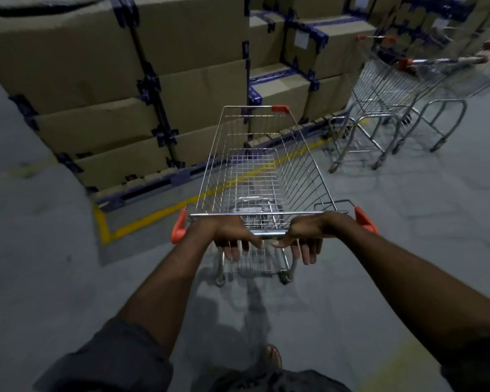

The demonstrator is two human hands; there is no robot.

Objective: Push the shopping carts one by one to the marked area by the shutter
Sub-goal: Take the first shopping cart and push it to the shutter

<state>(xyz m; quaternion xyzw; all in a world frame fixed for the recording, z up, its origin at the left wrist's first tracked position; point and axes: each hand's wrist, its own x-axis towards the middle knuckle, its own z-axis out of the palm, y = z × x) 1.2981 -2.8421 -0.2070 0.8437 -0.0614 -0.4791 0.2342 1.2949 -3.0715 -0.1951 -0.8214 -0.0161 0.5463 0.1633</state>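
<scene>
An empty wire shopping cart (266, 165) with red corner caps stands straight ahead of me on the grey floor. My left hand (229, 236) and my right hand (303, 236) both grip its metal handle bar (269, 233), side by side near the middle, fingers curled under. Other shopping carts (385, 89) are nested together at the upper right, with red handle ends. No shutter is in view.
Stacks of large cardboard boxes (96, 80) on dark pallets rise ahead and to the left. A yellow floor line (142, 222) runs along the pallet edge under the cart's front. Open grey floor lies to the right and behind. My foot (270, 356) shows below.
</scene>
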